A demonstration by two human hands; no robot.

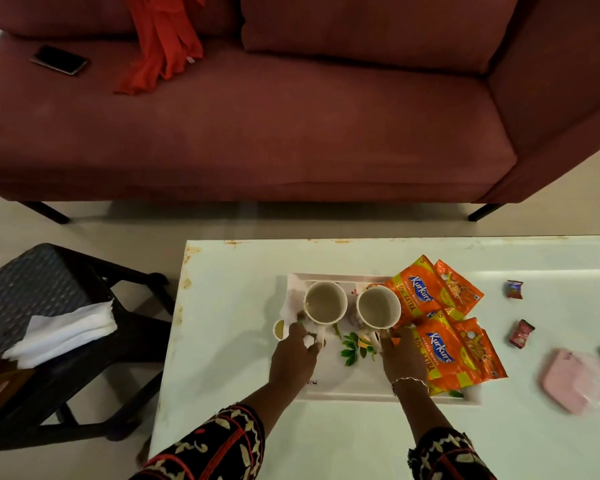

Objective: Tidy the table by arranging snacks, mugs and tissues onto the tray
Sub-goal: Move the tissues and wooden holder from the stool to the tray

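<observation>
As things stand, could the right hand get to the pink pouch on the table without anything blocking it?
Probably yes. The right hand is at the right mug's handle; the pink pouch lies further right on bare table, with only the flat snack packets low between them.

The glossy white bench (243,271) is showing rusty chips along its smooth edges. Shiny orange foil snack packets (420,297) are glinting beside two glazed cream ceramic mugs (325,302). Soft white paper tissues (66,332) are lying on a dark woven-textured plastic chair (32,282).
</observation>
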